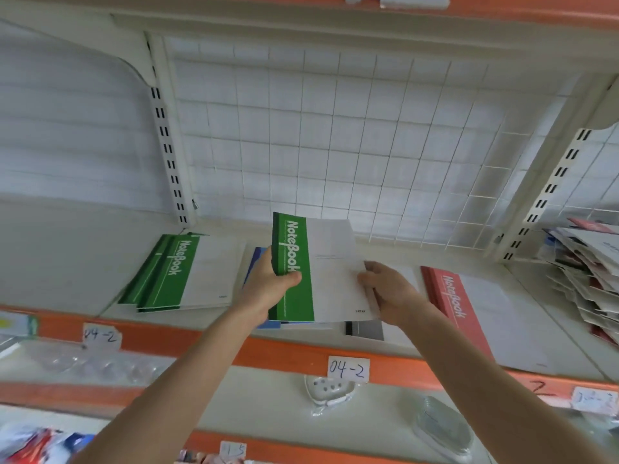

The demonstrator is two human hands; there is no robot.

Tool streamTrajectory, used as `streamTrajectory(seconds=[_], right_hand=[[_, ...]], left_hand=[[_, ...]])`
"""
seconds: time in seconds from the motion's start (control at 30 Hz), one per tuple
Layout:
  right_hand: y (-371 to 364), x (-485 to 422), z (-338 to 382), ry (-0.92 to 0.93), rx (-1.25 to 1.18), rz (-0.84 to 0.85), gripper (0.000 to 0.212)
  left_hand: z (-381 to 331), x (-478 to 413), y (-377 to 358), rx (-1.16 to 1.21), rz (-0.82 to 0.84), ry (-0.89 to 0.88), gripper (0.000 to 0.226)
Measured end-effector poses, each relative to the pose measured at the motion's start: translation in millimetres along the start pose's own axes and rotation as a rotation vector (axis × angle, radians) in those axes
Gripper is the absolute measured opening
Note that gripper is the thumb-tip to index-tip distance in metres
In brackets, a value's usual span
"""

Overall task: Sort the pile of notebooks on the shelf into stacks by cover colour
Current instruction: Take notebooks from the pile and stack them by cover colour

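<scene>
A green-and-white notebook [321, 262] hangs above the middle of the shelf, tilted, held by both hands. My left hand [268, 289] grips its green spine edge, thumb across the cover. My right hand [392, 289] pinches its right white edge. A stack of green notebooks [187, 272] lies on the shelf at the left. Under the held notebook lies a blue notebook [256, 262], mostly hidden. A red notebook [469, 309] lies flat on the right. A messy pile of notebooks [586, 276] leans at the far right.
The shelf's orange front edge [201, 339] carries paper labels reading 04-2. A white wire grid [335, 145] forms the back wall. A dark grey notebook corner [365, 329] pokes out below the held one. Lower shelves hold plastic-wrapped goods [328, 390].
</scene>
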State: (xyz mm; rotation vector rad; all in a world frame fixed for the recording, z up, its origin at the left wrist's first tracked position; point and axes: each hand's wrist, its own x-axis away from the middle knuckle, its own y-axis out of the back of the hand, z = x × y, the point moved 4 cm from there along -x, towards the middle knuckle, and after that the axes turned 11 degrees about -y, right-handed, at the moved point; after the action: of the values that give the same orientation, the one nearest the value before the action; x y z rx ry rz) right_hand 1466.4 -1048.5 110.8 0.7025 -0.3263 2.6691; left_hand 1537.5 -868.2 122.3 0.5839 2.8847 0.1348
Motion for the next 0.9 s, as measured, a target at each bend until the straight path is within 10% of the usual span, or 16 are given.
streamTrajectory(seconds=[0.53,0.9], right_hand=[[-59.3,-23.8,-22.4,0.058,-0.05,-0.195,0.035],[-41.0,-13.7,-17.9,0.129,0.142,-0.378,0.038]], left_hand=[[37.2,-20.2,167.1,-0.639,-0.26,-0.046,0.034],[56.0,-28.3,175.8,-1.217,-0.098,0.113,0.037]])
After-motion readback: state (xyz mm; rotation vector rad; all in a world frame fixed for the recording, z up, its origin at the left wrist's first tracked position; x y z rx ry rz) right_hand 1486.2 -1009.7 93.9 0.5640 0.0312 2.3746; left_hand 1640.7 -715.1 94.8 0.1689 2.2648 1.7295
